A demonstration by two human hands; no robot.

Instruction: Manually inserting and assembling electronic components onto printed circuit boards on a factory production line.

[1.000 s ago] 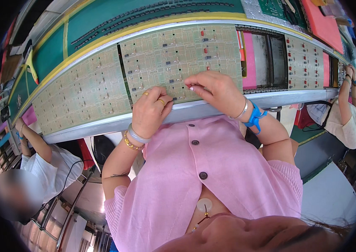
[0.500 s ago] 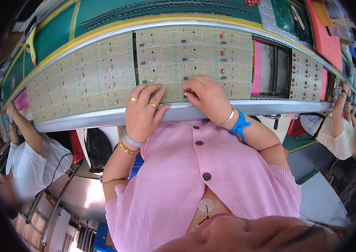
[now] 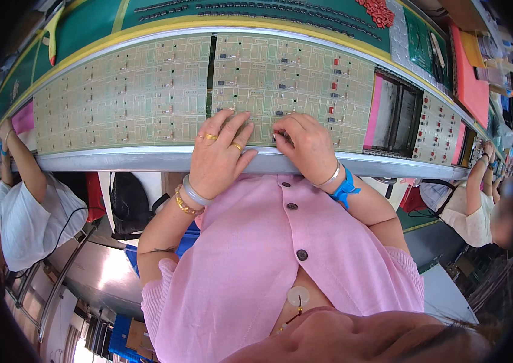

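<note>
A pale green circuit board point(image 3: 247, 88) lies in front of me, bearing small black parts and a column of red components point(image 3: 334, 86). On its near left part rests my left hand point(image 3: 220, 148), fingers stretched and spread, thumb toward the metal rail, holding nothing I can see. My right hand point(image 3: 307, 145) bends over the board's near edge. Its thumb and index finger are pinched together against the board; whatever sits between the tips is hidden. To the left lies a second board point(image 3: 120, 91), separated from the first by a dark gap.
A silver rail point(image 3: 166, 160) runs along the near side. Beyond the boards, a green mat point(image 3: 178, 21) carries rows of black parts point(image 3: 281, 12) and a red component pile point(image 3: 377, 11). Cutters point(image 3: 52, 36) lie far left. Another populated board point(image 3: 435, 128) lies right. People work on both sides.
The view has shifted, showing more of the red pile. A red component seen at my right fingertips before is now out of sight. Both hands stay over nearly the same board areas.
</note>
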